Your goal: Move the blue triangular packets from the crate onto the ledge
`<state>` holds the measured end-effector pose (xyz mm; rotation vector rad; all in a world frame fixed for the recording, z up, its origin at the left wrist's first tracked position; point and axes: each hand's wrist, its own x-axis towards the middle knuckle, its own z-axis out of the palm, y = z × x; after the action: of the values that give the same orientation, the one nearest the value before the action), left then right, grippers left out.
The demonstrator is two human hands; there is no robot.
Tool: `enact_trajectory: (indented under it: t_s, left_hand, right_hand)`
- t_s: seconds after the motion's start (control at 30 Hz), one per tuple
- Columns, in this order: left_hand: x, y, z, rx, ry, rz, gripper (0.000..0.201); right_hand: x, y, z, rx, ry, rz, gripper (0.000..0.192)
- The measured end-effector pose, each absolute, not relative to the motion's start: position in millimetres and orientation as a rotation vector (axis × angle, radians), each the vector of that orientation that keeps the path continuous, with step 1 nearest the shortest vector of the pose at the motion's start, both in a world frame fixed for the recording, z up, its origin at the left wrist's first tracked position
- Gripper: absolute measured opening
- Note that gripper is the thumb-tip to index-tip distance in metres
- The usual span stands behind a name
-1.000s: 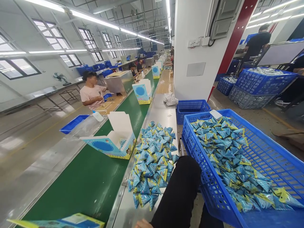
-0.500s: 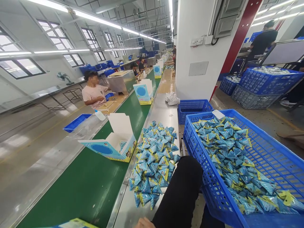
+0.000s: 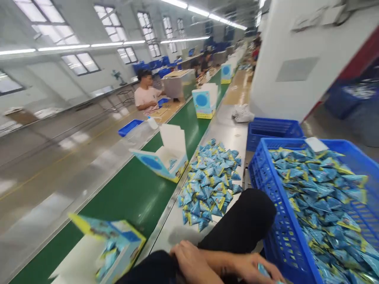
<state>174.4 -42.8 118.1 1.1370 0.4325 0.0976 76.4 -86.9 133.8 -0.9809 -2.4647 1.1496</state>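
Note:
My left hand [image 3: 256,268] reaches across to the right at the bottom edge, its fingers curled round a blue snack packet [image 3: 263,270]. My right hand [image 3: 189,256] lies over the left forearm, by the metal table's edge [image 3: 177,238]; its fingers are bent and closed, and what they hold, if anything, is hidden. Before my hands a heap of blue and yellow pyramid packets [image 3: 211,179] covers part of the table. At lower left stands an open carton [image 3: 126,252] with several packets inside. Farther along is another open carton [image 3: 151,161] with some packets in it.
A green conveyor belt [image 3: 133,199] runs along the left, carrying more cartons [image 3: 203,101]. On my right, a blue crate [image 3: 281,221] holds many packets. My dark-trousered knee [image 3: 251,213] is between table and crate. A person [image 3: 147,94] works across the belt.
The view has swung right to left and down. Both hands now show, one with a packet. The near carton has come further into view with packets inside.

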Motion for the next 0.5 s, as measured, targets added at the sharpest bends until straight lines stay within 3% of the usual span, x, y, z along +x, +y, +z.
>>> enact_trajectory:
  t_s: [0.07,0.13,0.23,0.37,0.5]
  left_hand:
    - [162.7,-36.3,113.8,1.107,0.502,0.268,0.079]
    - [146.1,-23.2,113.8,1.114,0.526,0.434,0.083]
    - [118.0,-3.9,120.1,1.188,0.54,0.554,0.069]
    - [75.4,21.9,135.5,1.495,0.819,0.625,0.035]
    - [14.3,68.0,154.4,1.785,1.394,0.647,0.03]
  right_hand:
    - [78.1,-85.8,159.4,-0.802,-2.585,1.091,0.029]
    - [71.1,-80.2,181.1,-0.657,-2.706,1.029,0.032]
    - [53.6,-70.9,202.4,-0.429,-2.849,0.915,0.023]
    - [35.7,-63.0,212.1,-0.187,-2.925,0.907,0.016]
    - [25.9,-54.9,215.7,-0.09,-2.913,0.875,0.018]
